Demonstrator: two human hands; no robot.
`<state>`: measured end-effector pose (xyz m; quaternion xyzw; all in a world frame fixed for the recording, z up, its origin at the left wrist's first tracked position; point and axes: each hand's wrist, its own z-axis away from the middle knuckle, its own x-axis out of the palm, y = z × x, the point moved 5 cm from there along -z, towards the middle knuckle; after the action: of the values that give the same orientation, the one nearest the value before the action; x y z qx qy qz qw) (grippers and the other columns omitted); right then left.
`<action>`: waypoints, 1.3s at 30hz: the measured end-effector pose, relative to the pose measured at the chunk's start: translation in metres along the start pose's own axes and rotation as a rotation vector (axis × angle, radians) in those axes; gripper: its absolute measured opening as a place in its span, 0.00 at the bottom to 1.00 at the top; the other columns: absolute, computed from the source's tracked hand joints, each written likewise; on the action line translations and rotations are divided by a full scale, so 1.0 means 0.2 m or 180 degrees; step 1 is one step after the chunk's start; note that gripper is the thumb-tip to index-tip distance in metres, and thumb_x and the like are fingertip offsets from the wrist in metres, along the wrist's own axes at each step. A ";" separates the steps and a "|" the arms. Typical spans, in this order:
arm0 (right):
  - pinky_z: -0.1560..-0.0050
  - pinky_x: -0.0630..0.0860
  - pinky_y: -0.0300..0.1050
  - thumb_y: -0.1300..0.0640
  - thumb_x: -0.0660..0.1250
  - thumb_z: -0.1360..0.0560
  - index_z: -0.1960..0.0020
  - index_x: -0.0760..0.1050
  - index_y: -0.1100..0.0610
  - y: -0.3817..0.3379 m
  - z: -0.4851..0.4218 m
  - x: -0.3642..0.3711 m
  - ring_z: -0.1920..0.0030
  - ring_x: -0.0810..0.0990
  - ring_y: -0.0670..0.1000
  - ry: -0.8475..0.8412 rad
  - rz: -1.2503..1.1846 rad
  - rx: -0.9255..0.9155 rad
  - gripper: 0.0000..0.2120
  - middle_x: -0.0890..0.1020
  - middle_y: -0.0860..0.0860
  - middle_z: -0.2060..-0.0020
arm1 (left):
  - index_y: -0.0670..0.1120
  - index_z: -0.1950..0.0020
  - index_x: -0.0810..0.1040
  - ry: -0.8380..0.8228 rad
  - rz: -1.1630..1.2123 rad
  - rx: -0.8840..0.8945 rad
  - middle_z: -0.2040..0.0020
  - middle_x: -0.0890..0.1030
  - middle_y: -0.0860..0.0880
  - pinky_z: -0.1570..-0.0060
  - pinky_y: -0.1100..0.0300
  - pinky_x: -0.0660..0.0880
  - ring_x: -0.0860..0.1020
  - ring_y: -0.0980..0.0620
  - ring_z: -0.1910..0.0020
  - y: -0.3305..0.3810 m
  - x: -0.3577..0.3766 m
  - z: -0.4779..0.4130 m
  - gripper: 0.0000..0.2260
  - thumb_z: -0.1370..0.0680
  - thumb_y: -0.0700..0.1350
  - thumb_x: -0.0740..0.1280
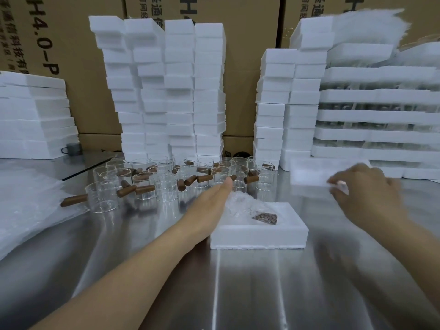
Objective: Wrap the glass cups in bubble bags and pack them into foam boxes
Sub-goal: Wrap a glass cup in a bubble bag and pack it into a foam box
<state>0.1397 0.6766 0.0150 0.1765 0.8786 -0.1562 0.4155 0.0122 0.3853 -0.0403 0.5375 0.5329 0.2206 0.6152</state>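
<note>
An open white foam box (259,236) lies on the metal table in the middle. Inside it sits a glass cup wrapped in a bubble bag (240,204), its brown wooden handle (265,218) showing through the wrap. My left hand (209,206) lies flat with straight fingers against the box's left side, beside the wrapped cup. My right hand (364,191) is at the right, fingers pinching the edge of a white foam lid (309,173), which is blurred. Several bare glass cups with wooden handles (147,184) stand behind the box.
Tall stacks of foam boxes (171,86) rise behind the cups, with more stacks (285,110) and packed foam trays (381,120) at the right. Foam lids (33,115) are piled at the left. Bubble bags (26,206) lie on the table's left. Cardboard cartons form the back wall.
</note>
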 end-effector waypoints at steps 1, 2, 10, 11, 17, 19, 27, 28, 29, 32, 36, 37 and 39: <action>0.39 0.68 0.57 0.52 0.70 0.19 0.42 0.83 0.44 -0.06 0.01 -0.04 0.38 0.76 0.57 0.0268 -0.0463 -0.0260 0.08 0.80 0.49 0.41 | 0.59 0.23 0.75 0.0081 0.0048 0.0088 0.24 0.74 0.61 0.32 0.59 0.62 0.69 0.55 0.23 0.01 -0.01 0.00 0.29 0.17 0.72 0.52; 0.42 0.70 0.52 0.54 0.71 0.20 0.43 0.83 0.44 -0.11 0.02 -0.09 0.40 0.77 0.53 0.0478 -0.1030 -0.0500 0.08 0.81 0.47 0.43 | 0.59 0.28 0.79 0.0158 0.0131 0.0171 0.28 0.77 0.62 0.35 0.61 0.65 0.72 0.56 0.26 0.03 -0.02 0.00 0.25 0.16 0.70 0.56; 0.37 0.81 0.47 0.57 0.76 0.24 0.36 0.81 0.59 -0.47 0.14 -0.08 0.37 0.84 0.57 -0.1384 -0.5296 -0.0490 0.18 0.86 0.56 0.39 | 0.76 0.24 0.61 0.0299 0.0290 0.1184 0.27 0.72 0.65 0.29 0.53 0.71 0.71 0.62 0.26 0.16 -0.05 0.09 0.45 0.36 0.72 0.80; 0.37 0.80 0.46 0.58 0.75 0.23 0.34 0.80 0.60 -0.50 0.16 -0.08 0.36 0.84 0.58 -0.1585 -0.5475 -0.0473 0.19 0.85 0.57 0.37 | 0.77 0.25 0.61 0.0331 0.0384 0.1292 0.27 0.73 0.66 0.29 0.53 0.72 0.72 0.63 0.27 0.18 -0.05 0.10 0.44 0.36 0.70 0.80; 0.40 0.82 0.50 0.48 0.74 0.22 0.30 0.78 0.56 -0.49 0.18 -0.07 0.35 0.84 0.55 -0.1889 -0.5527 0.0070 0.24 0.85 0.55 0.36 | 0.70 0.28 0.70 0.0487 0.0555 0.1421 0.32 0.79 0.59 0.32 0.50 0.79 0.78 0.56 0.33 0.22 -0.11 0.10 0.39 0.36 0.63 0.83; 0.39 0.79 0.55 0.36 0.77 0.29 0.30 0.78 0.48 -0.46 0.17 -0.06 0.38 0.85 0.54 -0.1812 -0.5527 0.0593 0.32 0.85 0.53 0.37 | 0.68 0.31 0.72 0.0391 0.0629 0.1326 0.34 0.80 0.54 0.34 0.50 0.80 0.80 0.53 0.35 0.23 -0.14 0.09 0.37 0.36 0.59 0.84; 0.55 0.74 0.49 0.35 0.71 0.25 0.41 0.82 0.48 -0.32 0.14 0.04 0.61 0.82 0.51 -0.1803 -0.4623 0.1052 0.21 0.85 0.52 0.57 | 0.61 0.29 0.72 -0.0749 0.0319 0.0813 0.57 0.83 0.69 0.66 0.74 0.73 0.79 0.67 0.65 0.19 -0.22 0.06 0.33 0.28 0.42 0.83; 0.56 0.73 0.48 0.36 0.71 0.25 0.44 0.82 0.49 -0.33 0.15 0.05 0.63 0.81 0.51 -0.1819 -0.4468 0.1001 0.19 0.84 0.53 0.58 | 0.61 0.27 0.71 -0.0837 0.0229 0.0767 0.56 0.82 0.72 0.65 0.75 0.73 0.79 0.68 0.64 0.18 -0.23 0.06 0.34 0.27 0.41 0.81; 0.57 0.72 0.47 0.37 0.71 0.26 0.46 0.82 0.49 -0.33 0.15 0.05 0.64 0.80 0.50 -0.1831 -0.4336 0.0946 0.18 0.83 0.52 0.60 | 0.61 0.26 0.70 -0.0924 0.0172 0.0703 0.53 0.81 0.74 0.62 0.75 0.74 0.80 0.70 0.62 0.17 -0.23 0.06 0.36 0.27 0.40 0.81; 0.55 0.72 0.48 0.34 0.70 0.32 0.49 0.83 0.47 -0.34 0.16 0.07 0.64 0.78 0.47 -0.1824 -0.4069 0.0782 0.20 0.82 0.49 0.61 | 0.66 0.27 0.71 -0.1139 0.0098 0.0456 0.38 0.81 0.66 0.41 0.66 0.78 0.81 0.66 0.42 0.15 -0.24 0.08 0.40 0.29 0.39 0.84; 0.50 0.77 0.50 0.31 0.70 0.33 0.45 0.84 0.42 -0.32 0.14 0.10 0.53 0.82 0.52 -0.1661 -0.3811 0.0652 0.23 0.86 0.48 0.51 | 0.69 0.27 0.71 -0.1078 -0.0042 0.0254 0.35 0.82 0.59 0.29 0.51 0.75 0.81 0.56 0.34 0.12 -0.24 0.09 0.41 0.31 0.41 0.85; 0.48 0.78 0.50 0.31 0.70 0.29 0.45 0.84 0.40 -0.32 0.14 0.11 0.52 0.83 0.51 -0.1646 -0.3754 0.0588 0.19 0.87 0.46 0.49 | 0.69 0.27 0.71 -0.1046 -0.0043 0.0232 0.34 0.81 0.59 0.28 0.51 0.75 0.81 0.55 0.35 0.12 -0.24 0.09 0.42 0.32 0.40 0.85; 0.43 0.80 0.51 0.34 0.69 0.24 0.46 0.84 0.37 -0.31 0.13 0.13 0.50 0.85 0.50 -0.1605 -0.3702 0.0546 0.12 0.87 0.42 0.50 | 0.68 0.26 0.70 -0.1017 -0.0037 0.0197 0.32 0.81 0.57 0.28 0.50 0.75 0.82 0.55 0.35 0.12 -0.24 0.09 0.43 0.32 0.41 0.85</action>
<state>0.1156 0.6157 -0.0139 -0.3386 0.6904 -0.4626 0.4412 0.0190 0.3454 -0.0007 0.5813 0.4378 0.1123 0.6766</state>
